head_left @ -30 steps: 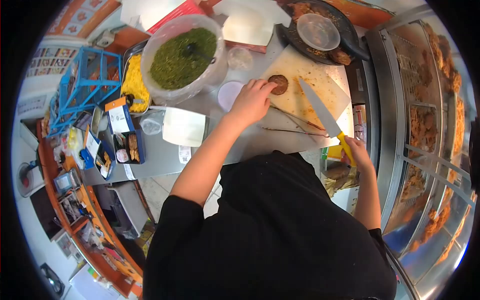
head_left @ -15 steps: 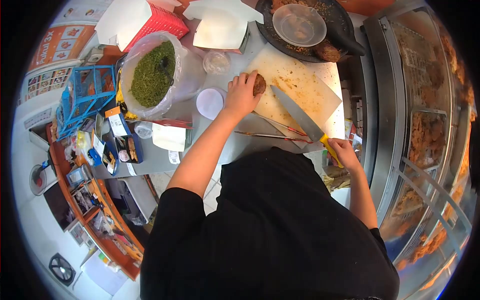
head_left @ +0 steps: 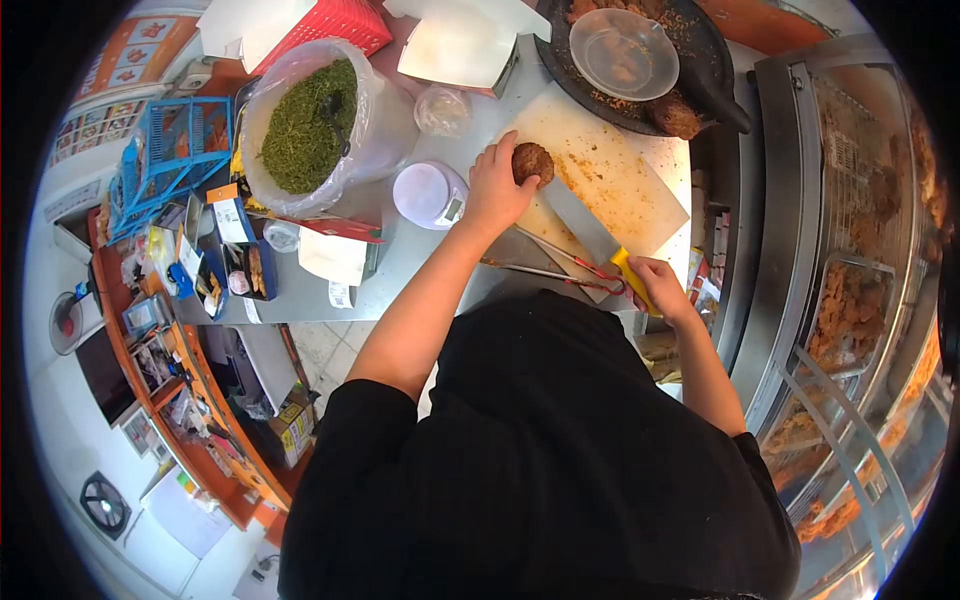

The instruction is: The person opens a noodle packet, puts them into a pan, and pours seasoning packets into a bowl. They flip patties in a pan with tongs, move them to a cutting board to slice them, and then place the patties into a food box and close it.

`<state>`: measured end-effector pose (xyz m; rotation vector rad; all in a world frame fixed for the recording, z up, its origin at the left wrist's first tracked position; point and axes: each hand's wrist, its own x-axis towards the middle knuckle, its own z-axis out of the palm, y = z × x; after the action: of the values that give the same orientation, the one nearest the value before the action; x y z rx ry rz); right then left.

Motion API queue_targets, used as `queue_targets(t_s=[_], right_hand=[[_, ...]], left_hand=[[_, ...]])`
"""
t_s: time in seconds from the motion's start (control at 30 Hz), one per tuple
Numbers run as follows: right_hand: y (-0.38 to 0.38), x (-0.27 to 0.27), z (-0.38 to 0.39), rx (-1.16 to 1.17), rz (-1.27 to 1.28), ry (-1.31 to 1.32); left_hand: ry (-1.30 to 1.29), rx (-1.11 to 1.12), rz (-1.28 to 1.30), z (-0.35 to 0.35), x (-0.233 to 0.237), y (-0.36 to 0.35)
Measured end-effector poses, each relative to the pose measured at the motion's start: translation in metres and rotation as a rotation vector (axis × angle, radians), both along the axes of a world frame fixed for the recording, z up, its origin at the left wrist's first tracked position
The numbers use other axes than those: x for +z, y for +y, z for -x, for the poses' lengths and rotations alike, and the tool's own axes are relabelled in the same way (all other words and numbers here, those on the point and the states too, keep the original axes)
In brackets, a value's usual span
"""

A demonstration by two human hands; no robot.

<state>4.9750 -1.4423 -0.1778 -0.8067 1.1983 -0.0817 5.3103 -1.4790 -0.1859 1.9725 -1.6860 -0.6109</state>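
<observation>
My left hand [head_left: 503,190] grips a round, dark brown patty [head_left: 533,163] at its left side, over the left part of the cutting board [head_left: 655,200]. My right hand [head_left: 660,287] is wrapped round the yellow handle of a large knife [head_left: 585,224]. The blade slants up and left across the board, and its tip end meets the patty's lower right edge, where the very tip is hidden. Brown crumbs lie scattered on the board. A pair of metal tongs [head_left: 545,270] with red grips rests at the near edge, partly under the knife handle.
Behind the board stands a dark stone mortar [head_left: 555,75] with a clear bowl [head_left: 622,55] in it. To the left are a small white scale [head_left: 424,195], a lined tub of green herbs [head_left: 385,135] and paper boxes [head_left: 470,50]. A glass food cabinet [head_left: 770,200] borders the right side.
The knife has moved left and up so its tip end now meets the patty. My left hand has turned the patty, showing its round face. The whole view has shifted slightly.
</observation>
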Motion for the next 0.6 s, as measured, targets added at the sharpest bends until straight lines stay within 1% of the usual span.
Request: queue_targets(t_s=[0.1, 0.17, 0.2, 0.23, 0.37, 0.43, 0.5, 0.53, 0.57, 0.6], right_hand=[[-0.002, -0.002, -0.001, -0.019, 0.000, -0.031], [0.000, 0.008, 0.000, -0.027, -0.006, -0.052], [0.001, 0.016, 0.001, -0.041, -0.025, -0.050], [0.002, 0.023, 0.000, -0.057, -0.041, -0.052], [0.006, 0.049, 0.001, -0.009, -0.013, -0.052], [0.011, 0.065, -0.008, 0.011, 0.037, -0.029], [0.021, 0.077, -0.022, 0.003, 0.026, 0.010], [0.025, 0.086, -0.034, 0.052, 0.046, -0.032], [0.027, 0.095, -0.046, 0.103, 0.071, -0.067], [0.032, 0.105, -0.063, 0.119, 0.070, -0.088]], left_hand=[[0.049, -0.008, 0.046, -0.003, 0.004, 0.000], [0.068, -0.009, 0.071, -0.004, 0.013, 0.004], [0.131, 0.025, 0.073, -0.004, 0.018, 0.009], [0.190, 0.058, 0.080, -0.006, 0.028, 0.012], [0.237, 0.115, 0.170, -0.015, 0.069, 0.045], [0.260, 0.123, 0.310, -0.028, 0.084, 0.073], [0.154, 0.107, 0.486, -0.045, 0.091, 0.101], [0.177, 0.118, 0.536, -0.055, 0.083, 0.119], [0.094, 0.125, 0.604, -0.067, 0.084, 0.134], [0.097, 0.162, 0.641, -0.078, 0.083, 0.151]])
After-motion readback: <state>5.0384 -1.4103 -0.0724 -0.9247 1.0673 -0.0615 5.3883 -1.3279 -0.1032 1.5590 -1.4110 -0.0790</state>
